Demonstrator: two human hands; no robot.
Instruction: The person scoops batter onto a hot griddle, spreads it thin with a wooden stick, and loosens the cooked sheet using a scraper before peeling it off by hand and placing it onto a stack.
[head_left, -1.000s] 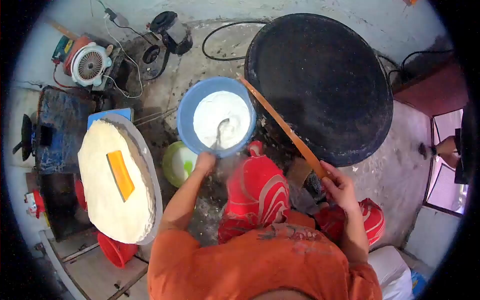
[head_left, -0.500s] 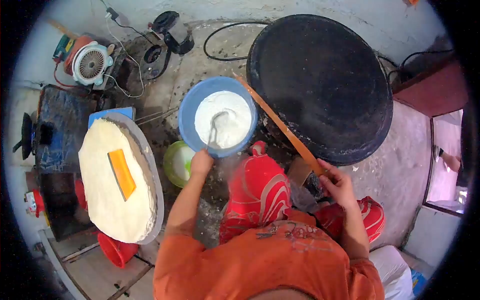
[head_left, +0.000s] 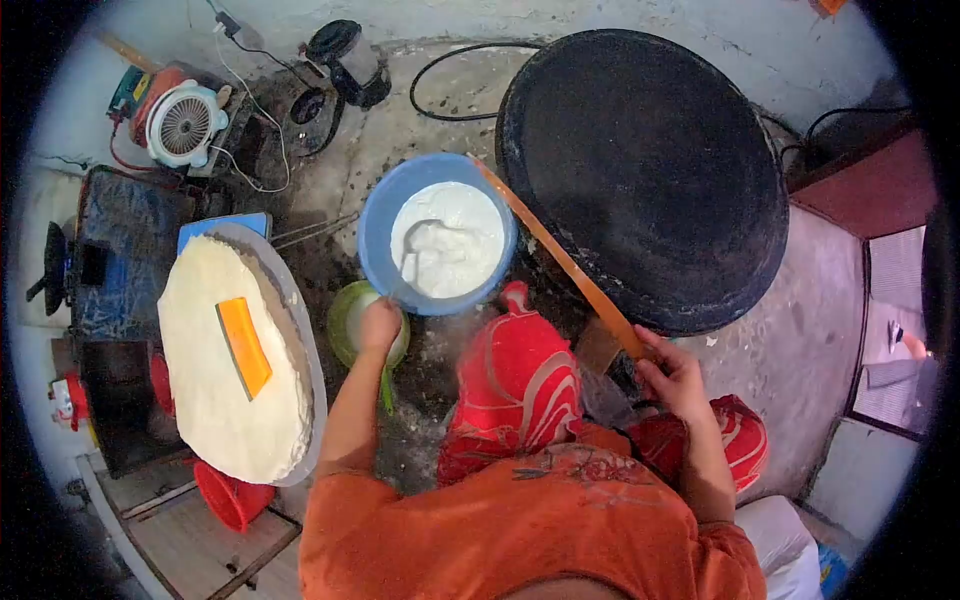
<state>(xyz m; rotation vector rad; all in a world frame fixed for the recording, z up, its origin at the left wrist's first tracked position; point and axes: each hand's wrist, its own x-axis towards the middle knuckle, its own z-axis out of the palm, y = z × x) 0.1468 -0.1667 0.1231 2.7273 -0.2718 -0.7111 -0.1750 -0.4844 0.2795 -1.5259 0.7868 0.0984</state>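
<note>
My left hand, closed and slightly blurred, is over the green bowl. A blurred metal stirring tool runs from it toward the blue basin; whether it is a ladle or a whisk I cannot tell. White batter fills the basin, with a thick swirl on its surface. A green handle juts out below the bowl. My right hand grips the near end of a long, flat wooden spatula. Its far tip lies by the basin's right rim, along the edge of the black round griddle.
At left, a stack of thin pale flatbreads carries a yellow-orange scraper. A small blower, cables and a dark-lidded jug stand at the back left. A red bucket lies lower left.
My left hand has moved left and down from the basin's edge to over the green bowl. The batter's swirl has changed shape. The green handle now sticks out below the bowl.
</note>
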